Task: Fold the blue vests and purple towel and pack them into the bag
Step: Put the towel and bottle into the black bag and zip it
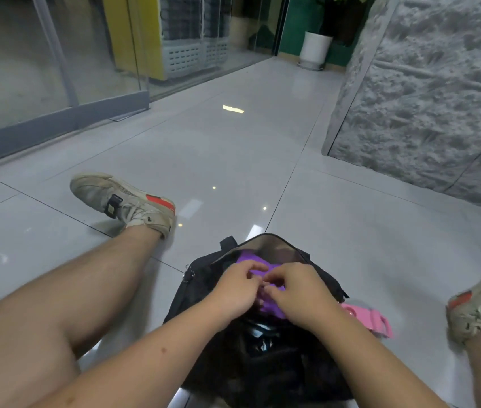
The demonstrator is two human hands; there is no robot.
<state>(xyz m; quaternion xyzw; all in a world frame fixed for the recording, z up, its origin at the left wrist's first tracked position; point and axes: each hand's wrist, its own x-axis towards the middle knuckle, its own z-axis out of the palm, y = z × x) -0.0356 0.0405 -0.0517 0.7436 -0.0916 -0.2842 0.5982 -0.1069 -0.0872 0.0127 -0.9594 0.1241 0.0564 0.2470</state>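
Two hands, the left hand [237, 290] and right hand [299, 293], pinch with curled fingers the purple towel [249, 259] lying inside the open black bag [203, 278], a soft, light cloth probably best gripped at its folded edges.

purple towel [255, 262], black bag [203, 275], pink object [371, 319], grey tiled floor [233, 160]

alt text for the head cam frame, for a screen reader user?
Seen from above, a seated person's left hand and right hand grip a purple towel inside an open black bag on a grey tiled floor between their legs. A pink object lies just right of the bag.
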